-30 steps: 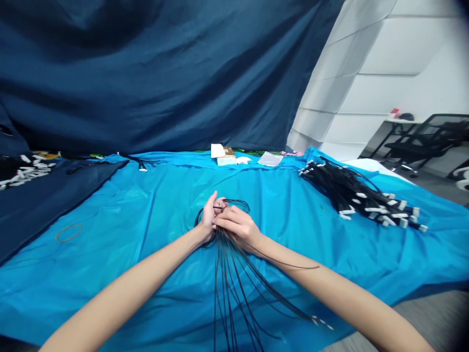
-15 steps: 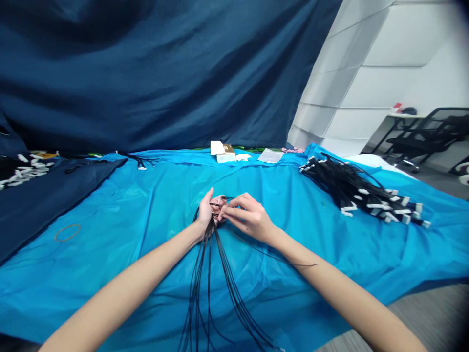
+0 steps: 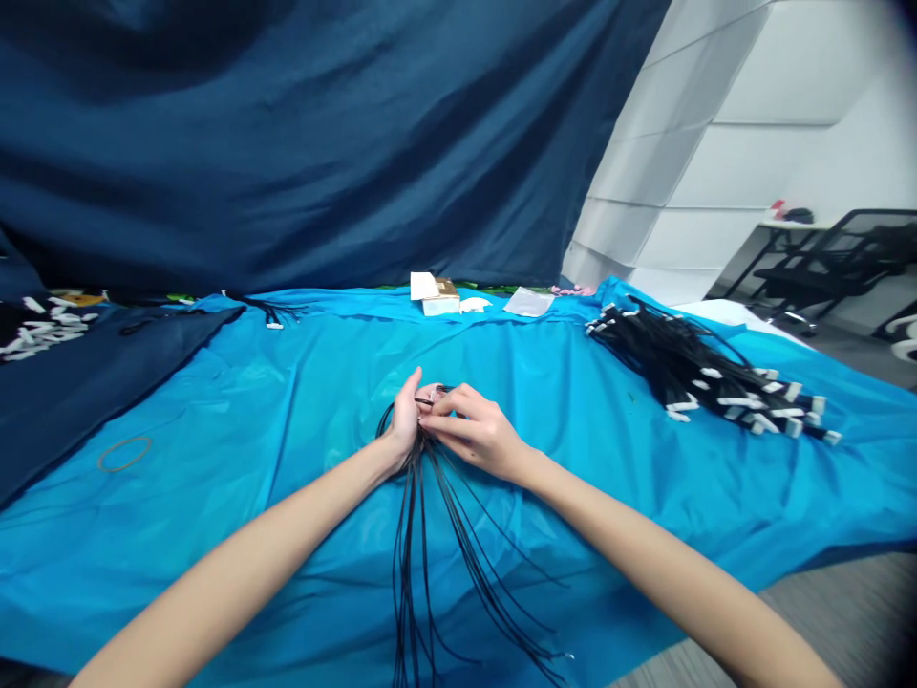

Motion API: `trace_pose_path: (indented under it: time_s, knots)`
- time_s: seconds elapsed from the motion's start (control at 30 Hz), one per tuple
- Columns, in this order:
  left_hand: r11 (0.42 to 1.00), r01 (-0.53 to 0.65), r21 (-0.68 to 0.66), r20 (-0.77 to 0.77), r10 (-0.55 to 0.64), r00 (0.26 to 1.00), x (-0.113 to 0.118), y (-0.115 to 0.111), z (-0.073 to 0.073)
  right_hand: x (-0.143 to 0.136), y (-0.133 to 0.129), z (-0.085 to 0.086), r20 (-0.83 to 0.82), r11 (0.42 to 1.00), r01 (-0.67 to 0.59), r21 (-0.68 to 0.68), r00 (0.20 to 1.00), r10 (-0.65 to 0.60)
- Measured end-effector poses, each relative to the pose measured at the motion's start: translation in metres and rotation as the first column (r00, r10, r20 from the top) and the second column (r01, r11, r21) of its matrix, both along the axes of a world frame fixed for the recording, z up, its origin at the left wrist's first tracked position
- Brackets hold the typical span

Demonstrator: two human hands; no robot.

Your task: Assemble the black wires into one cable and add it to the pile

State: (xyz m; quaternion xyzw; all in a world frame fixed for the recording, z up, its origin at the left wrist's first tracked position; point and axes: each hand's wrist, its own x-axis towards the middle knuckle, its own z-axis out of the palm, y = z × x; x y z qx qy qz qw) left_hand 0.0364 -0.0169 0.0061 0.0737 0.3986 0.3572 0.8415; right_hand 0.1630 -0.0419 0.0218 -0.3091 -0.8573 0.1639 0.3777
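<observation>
Black thin cables (image 3: 408, 535) hang from my hands at the middle of the blue cloth, their loose ends spreading toward the near edge. My left hand (image 3: 407, 416) is wrapped round the cables, thumb pointing up. Pinched against it from the right, my right hand (image 3: 473, 430) has its fingertips on the cables beside the left palm. A small pale piece shows between the hands, too small to make out. Part of the cable bundle loops behind my left wrist.
Black cables with white connectors (image 3: 716, 373) are piled at the right. More white connectors (image 3: 47, 330) lie far left on dark cloth (image 3: 93, 382). A small box (image 3: 439, 304), a clear bag (image 3: 528, 302) and a few cables (image 3: 270, 313) sit at the back. A loop (image 3: 124, 455) lies left.
The hanging cable ends have swung to the right. One cable that lay across my right forearm now hangs below it. My right fingers have shifted slightly left, closer to my left palm.
</observation>
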Motion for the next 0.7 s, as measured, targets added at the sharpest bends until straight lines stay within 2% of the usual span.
trace_pose_path:
  time_s: [0.13, 0.4, 0.7]
  knots:
    - [1.0, 0.017, 0.016, 0.055, -0.018, 0.998, 0.0, -0.0004, -0.0028, -0.0001, 0.0009, -0.0018, 0.013, 1.0, 0.012, 0.026, 1.0, -0.012]
    - [0.999, -0.007, -0.04, 0.056, 0.009, 0.998, 0.0013, 0.0018, 0.0022, -0.0018, 0.0014, 0.0001, 0.106, 0.979, -0.014, 0.204, 0.994, -0.008]
    - [1.0, 0.013, -0.015, 0.084, -0.011, 0.996, 0.0014, 0.0023, -0.0026, -0.0006, 0.0029, 0.0011, 0.139, 0.986, 0.0, 0.169, 0.99, -0.024]
